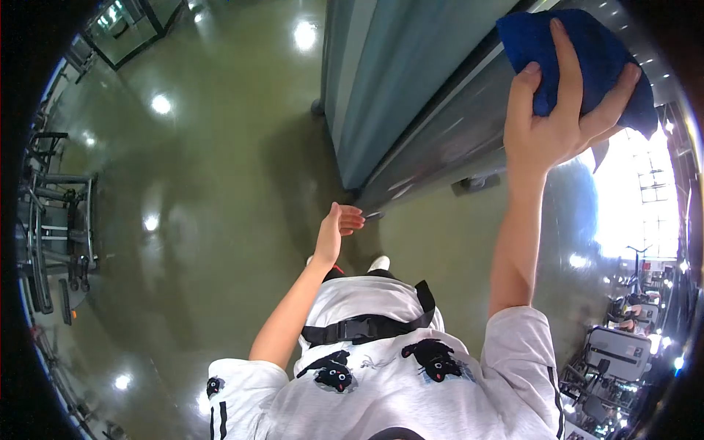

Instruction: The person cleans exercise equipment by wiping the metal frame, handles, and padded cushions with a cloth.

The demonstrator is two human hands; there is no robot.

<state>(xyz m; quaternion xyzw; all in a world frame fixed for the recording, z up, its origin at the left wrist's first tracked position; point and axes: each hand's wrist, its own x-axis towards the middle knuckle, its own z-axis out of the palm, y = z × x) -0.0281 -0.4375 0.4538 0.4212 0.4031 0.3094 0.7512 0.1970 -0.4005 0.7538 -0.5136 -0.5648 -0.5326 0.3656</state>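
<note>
Perhaps the blue cloth (600,55) could slip, I think, because the right hand (546,136) holds it in a wide-spread grip; the left hand (334,231) holds nothing.

Matt cloth (605,59), v. smooth glossy flr (213,183)

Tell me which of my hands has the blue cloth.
Your right hand, its fingers on the blue cloth at the upper right; your left hand is lower, apart from it.
</note>
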